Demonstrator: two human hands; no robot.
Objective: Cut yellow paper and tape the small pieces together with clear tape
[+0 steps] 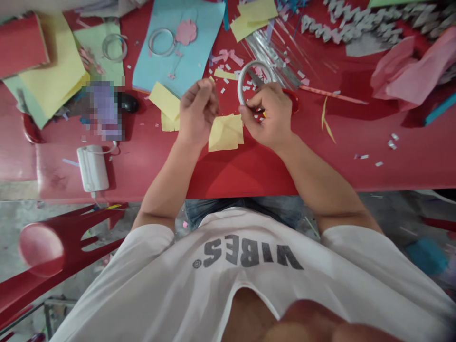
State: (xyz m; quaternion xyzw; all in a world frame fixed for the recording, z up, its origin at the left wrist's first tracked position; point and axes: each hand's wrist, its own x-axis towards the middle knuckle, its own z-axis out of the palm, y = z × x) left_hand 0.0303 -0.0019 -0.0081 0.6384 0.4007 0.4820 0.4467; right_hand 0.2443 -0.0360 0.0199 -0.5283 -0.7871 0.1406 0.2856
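Observation:
My right hand (268,114) is closed around a white tape roll (245,76), which stands up above the fingers. My left hand (197,111) is closed in a pinch a little to the left of the roll; what it pinches is too small to make out. Between and under both hands lies a yellow paper square (225,134) on the red table (249,166). More yellow paper pieces (164,100) lie just left of my left hand.
A light blue sheet (192,52) with a clear tape ring (161,42) and a pink cutout (185,32) lies behind. Yellow and green sheets (60,61) sit at the left, a white charger (92,167) near the front edge, pink paper (409,71) at the right, a red chair (53,247) below left.

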